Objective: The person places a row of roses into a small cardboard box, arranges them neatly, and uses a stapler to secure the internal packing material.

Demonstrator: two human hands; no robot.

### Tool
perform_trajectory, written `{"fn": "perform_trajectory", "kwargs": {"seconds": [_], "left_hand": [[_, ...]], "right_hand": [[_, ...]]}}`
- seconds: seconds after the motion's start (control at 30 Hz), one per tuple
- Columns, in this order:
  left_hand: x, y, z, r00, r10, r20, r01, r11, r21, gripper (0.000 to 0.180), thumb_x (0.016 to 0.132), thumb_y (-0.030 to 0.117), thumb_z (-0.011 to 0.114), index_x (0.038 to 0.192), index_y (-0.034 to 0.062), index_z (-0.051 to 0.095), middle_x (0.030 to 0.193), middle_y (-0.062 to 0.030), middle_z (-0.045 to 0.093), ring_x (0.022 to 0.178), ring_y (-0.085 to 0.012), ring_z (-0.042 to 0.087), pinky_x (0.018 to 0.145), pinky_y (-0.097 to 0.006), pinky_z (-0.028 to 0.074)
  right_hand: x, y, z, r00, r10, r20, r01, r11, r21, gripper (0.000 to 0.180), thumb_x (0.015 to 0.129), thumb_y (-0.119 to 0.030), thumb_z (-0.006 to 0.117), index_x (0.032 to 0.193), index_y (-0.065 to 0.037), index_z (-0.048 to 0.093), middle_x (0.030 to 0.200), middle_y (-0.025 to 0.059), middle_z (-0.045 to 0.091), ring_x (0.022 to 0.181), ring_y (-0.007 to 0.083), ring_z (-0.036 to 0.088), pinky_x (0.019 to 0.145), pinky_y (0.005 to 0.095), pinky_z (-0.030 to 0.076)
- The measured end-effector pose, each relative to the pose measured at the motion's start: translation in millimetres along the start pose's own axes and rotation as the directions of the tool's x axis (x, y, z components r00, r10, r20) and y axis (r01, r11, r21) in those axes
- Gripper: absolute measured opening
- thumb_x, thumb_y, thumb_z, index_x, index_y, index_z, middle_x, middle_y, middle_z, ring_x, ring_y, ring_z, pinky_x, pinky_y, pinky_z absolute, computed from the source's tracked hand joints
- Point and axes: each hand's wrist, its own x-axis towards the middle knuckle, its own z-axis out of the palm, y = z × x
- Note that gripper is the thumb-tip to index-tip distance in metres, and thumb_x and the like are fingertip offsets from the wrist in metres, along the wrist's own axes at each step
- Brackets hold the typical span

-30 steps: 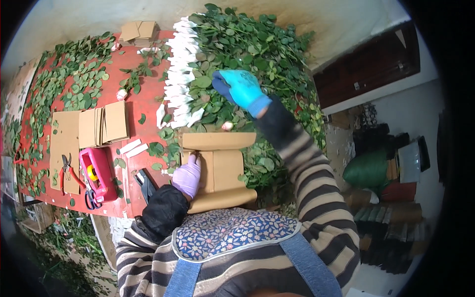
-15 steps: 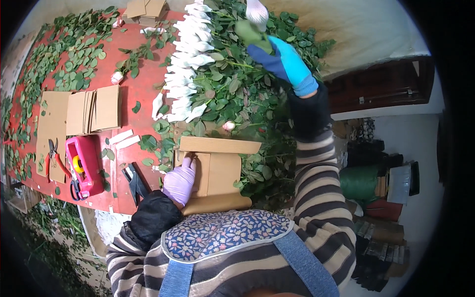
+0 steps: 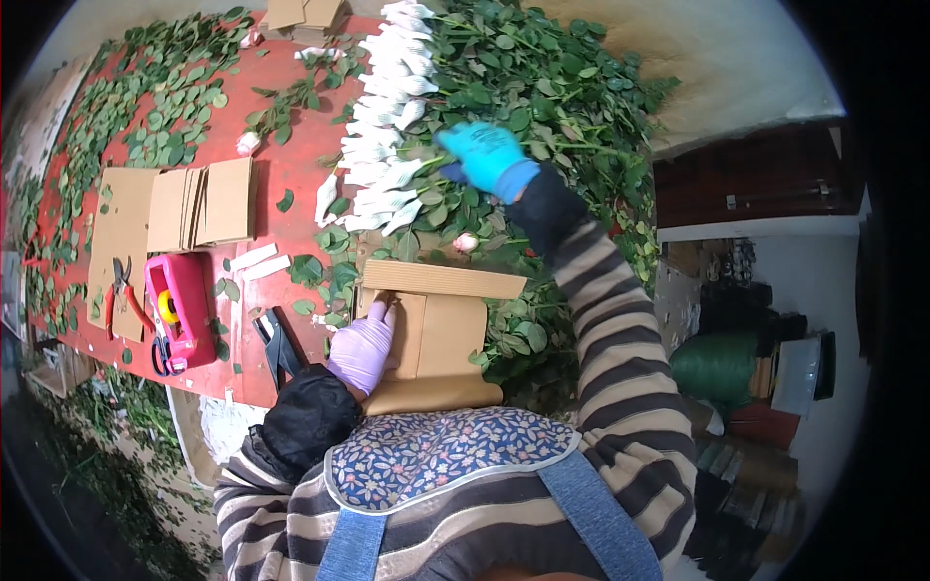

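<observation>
Turquoise-gloved right hand (image 3: 484, 157), grip unclear, apparently selects among white-sleeved roses (image 3: 373, 174), upper centre; next calls for a gentle pinch. Left hand (image 3: 361, 349) rests flat on cardboard (image 3: 450, 329).

1. My left hand (image 3: 363, 351), lavender-gloved: back showing, fingers (image 3: 382, 308) extended forward.
2. My right arm (image 3: 625, 334): reaches well forward, ahead of left.
3. My right hand (image 3: 484, 157), blue-gloved: angled left, blurred, grip unclear.

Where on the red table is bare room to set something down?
Bare red table shows between the cardboard stack and the white-wrapped buds, around one loose leaf; a smaller patch lies between the left leaves and the leafy sprig. The right is crowded with foliage.
</observation>
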Motion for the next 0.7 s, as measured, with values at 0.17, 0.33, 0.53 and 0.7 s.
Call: {"fn": "perform_trajectory", "kwargs": {"seconds": [0.17,0.33,0.53,0.7], "left_hand": [[1,-2,11,1.000,0.006,0.006,-0.006,1.000,-0.007,0.086,0.063,0.025,0.084,0.134,-0.0012,0.044,0.113,-0.0171,0.053,0.083,-0.0316,0.065,0.068,-0.042,0.054],[4,1,3,1.000,0.023,0.011,-0.024,1.000,0.009,0.087,0.062,0.025,0.085,0.134,-0.0014,0.044,0.116,-0.0174,0.052,0.083,-0.0313,0.065,0.069,-0.042,0.054],[2,-4,8,1.000,0.006,-0.023,-0.007,1.000,-0.026,0.088,0.061,0.024,0.086,0.134,-0.0013,0.044,0.119,-0.0170,0.051,0.085,-0.0319,0.065,0.069,-0.041,0.054],[3,-1,7,0.998,0.053,-0.016,-0.053,0.998,-0.024,0.089,0.062,0.026,0.086,0.135,-0.0013,0.043,0.119,-0.0173,0.051,0.083,-0.0327,0.065,0.068,-0.042,0.054]], "right_hand": [[-26,-15,-27,0.988,-0.140,-0.070,0.143,0.989,0.033,0.054,0.080,-0.036,0.075,0.126,-0.013,0.057,0.110,0.0105,0.062,0.099,0.0304,0.059,0.085,0.0418,0.050],[-18,-5,33,0.995,-0.066,0.075,0.087,0.941,-0.326,0.029,0.082,-0.021,0.067,0.110,-0.012,0.062,0.090,0.0085,0.068,0.090,0.0277,0.066,0.074,0.0399,0.054],[-67,19,-82,0.914,-0.117,-0.388,0.000,0.957,-0.289,0.024,0.074,-0.007,0.068,0.096,-0.016,0.067,0.085,0.0084,0.068,0.084,0.0298,0.065,0.065,0.0400,0.054],[-188,74,-196,0.615,0.037,-0.788,-0.458,0.830,-0.318,0.059,0.061,0.003,0.078,0.118,-0.008,0.065,0.111,0.0146,0.065,0.099,0.0331,0.063,0.087,0.0396,0.053]]}}
